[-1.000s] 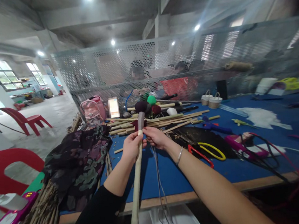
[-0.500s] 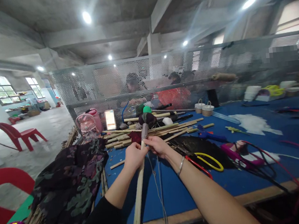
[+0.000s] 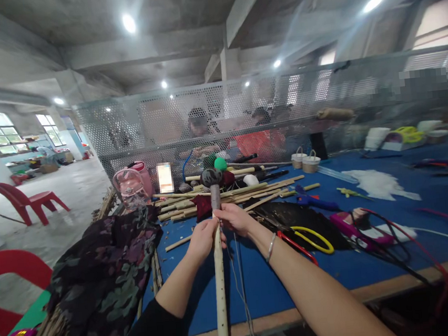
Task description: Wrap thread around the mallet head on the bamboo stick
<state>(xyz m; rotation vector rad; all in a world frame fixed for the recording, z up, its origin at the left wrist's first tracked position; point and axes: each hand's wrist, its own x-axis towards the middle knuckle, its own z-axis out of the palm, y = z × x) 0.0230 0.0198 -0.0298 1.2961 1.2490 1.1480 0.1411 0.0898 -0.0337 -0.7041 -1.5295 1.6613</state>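
Note:
Between my hands stands a long pale wooden stick (image 3: 220,290), with a row of small dark spots along its lower part. Its upper end is wrapped in grey cord (image 3: 215,198) and topped by a dark, patterned, round head (image 3: 211,176). My left hand (image 3: 204,239) is closed around the stick just below the wrapping. Pinched at the lower edge of the wrapping is my right hand (image 3: 232,219), a bracelet on its wrist. Thin grey strings (image 3: 240,277) hang down beside the stick, over the blue tabletop (image 3: 268,296).
Wooden sticks (image 3: 265,189) lie piled behind my hands. Scissors with yellow and red handles (image 3: 314,239), a blue glue gun (image 3: 316,201) and a purple power strip (image 3: 356,229) lie to the right. Dark floral cloth (image 3: 104,285) covers the left. A perforated metal screen (image 3: 144,123) stands behind.
The stick has turned in my hands: its lower end has swung right and its head slightly left. Dark spots now show along it, and the green ball behind is more exposed.

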